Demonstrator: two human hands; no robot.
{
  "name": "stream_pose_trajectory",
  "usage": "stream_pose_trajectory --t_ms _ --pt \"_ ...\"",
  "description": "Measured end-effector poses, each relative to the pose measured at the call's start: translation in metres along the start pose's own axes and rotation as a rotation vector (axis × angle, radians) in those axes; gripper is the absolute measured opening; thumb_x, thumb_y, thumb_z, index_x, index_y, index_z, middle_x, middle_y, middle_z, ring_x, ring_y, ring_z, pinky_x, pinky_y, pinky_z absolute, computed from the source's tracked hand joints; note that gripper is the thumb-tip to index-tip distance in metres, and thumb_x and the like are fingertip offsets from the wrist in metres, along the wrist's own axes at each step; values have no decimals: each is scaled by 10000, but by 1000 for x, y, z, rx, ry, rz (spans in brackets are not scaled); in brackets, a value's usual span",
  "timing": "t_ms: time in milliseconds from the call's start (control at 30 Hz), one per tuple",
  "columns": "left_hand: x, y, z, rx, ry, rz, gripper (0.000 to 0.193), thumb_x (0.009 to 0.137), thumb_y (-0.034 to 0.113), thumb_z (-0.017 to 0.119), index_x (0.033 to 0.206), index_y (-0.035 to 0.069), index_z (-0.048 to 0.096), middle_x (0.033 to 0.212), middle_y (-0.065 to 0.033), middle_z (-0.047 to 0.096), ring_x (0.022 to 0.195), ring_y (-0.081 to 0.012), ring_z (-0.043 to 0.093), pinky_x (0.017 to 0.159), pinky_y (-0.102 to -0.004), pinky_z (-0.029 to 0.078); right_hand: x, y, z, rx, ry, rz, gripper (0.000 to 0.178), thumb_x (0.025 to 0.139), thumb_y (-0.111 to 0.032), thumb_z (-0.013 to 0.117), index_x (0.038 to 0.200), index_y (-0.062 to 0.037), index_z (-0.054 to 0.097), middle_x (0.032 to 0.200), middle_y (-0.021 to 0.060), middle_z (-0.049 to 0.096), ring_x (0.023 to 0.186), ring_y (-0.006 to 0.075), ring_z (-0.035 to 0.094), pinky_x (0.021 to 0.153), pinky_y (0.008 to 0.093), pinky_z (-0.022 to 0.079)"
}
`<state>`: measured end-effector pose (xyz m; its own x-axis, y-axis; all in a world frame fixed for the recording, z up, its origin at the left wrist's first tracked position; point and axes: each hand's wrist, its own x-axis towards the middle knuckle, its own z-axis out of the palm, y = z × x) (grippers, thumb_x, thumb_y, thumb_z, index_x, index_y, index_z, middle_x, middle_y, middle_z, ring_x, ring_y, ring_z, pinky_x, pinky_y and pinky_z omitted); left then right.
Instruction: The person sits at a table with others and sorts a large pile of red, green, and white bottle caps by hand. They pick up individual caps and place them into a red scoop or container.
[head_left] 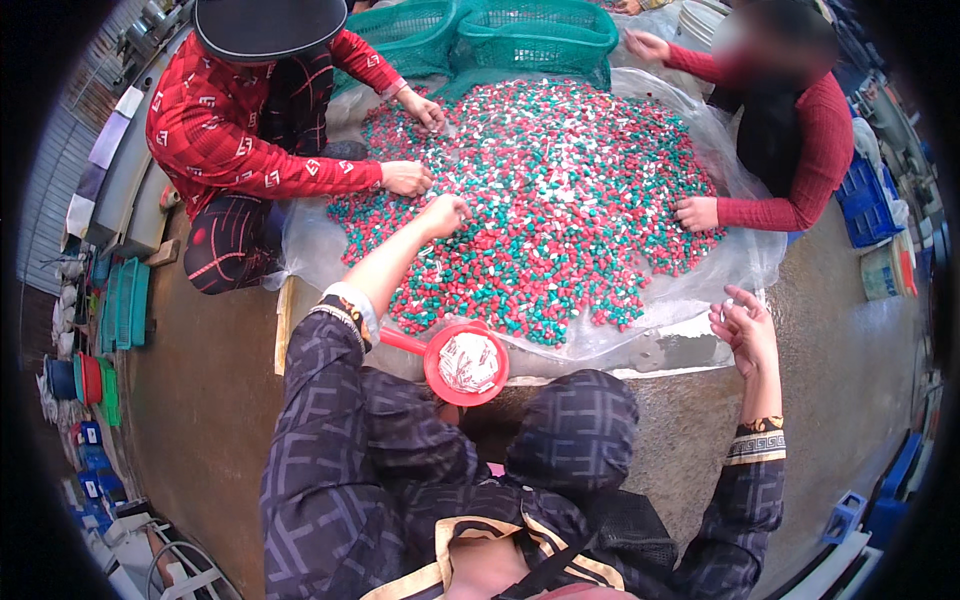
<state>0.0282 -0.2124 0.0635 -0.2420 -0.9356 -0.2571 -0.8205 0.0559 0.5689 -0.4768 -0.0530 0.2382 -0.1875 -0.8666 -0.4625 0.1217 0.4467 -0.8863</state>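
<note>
pieces: red, green, white | dipper: red | baskets: green | wearer's sleeve: dark, grey-patterned

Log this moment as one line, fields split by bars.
Left hand: at red, green and white pile | Right hand: clear of it, partly open | Red scoop: holding white pieces

Pile of small pieces: short, loose, mixed red, green and white; spread in a broad, irregular heap on a clear plastic sheet. Red dipper: round, open side up, positioned at the near edge of the heap; straight handle directed left. Dipper contents: white pieces, slender, loosely heaped, lying in mixed directions.
</note>
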Motion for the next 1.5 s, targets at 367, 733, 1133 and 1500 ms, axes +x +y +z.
stream_pose_trajectory --t_ms 367,733,1133,1500 --pt "60 106 77 -148 455 -339 326 730 379 719 828 70 692 765 -119 678 758 -263 658 708 -387 506 151 54 106 -346 -313 -27 176 798 -122 583 924 -24 656 724 28 613 633 116 568 566 247 448" --pt "66 86 83 -724 323 -232 171 760 184 696 823 27 668 706 -61 652 669 -155 627 618 -288 495 223 86 228 -931 -51 -540 276 735 -196 737 987 -119 656 904 134 620 871 299 612 767 415 479" --pt "123 144 47 -98 306 -197 204 740 278 722 850 107 702 843 -112 689 816 -246 667 726 -388 513 258 86 227 -743 15 -558 255 769 -257 713 898 -41 672 768 119 672 717 250 653 673 359 492" --pt "116 119 52 68 227 10 268 687 302 747 870 110 709 778 -88 667 773 -242 650 712 -374 505 276 114 225 -395 -17 -321 194 768 -201 721 814 -24 657 711 76 650 673 149 614 603 303 469"
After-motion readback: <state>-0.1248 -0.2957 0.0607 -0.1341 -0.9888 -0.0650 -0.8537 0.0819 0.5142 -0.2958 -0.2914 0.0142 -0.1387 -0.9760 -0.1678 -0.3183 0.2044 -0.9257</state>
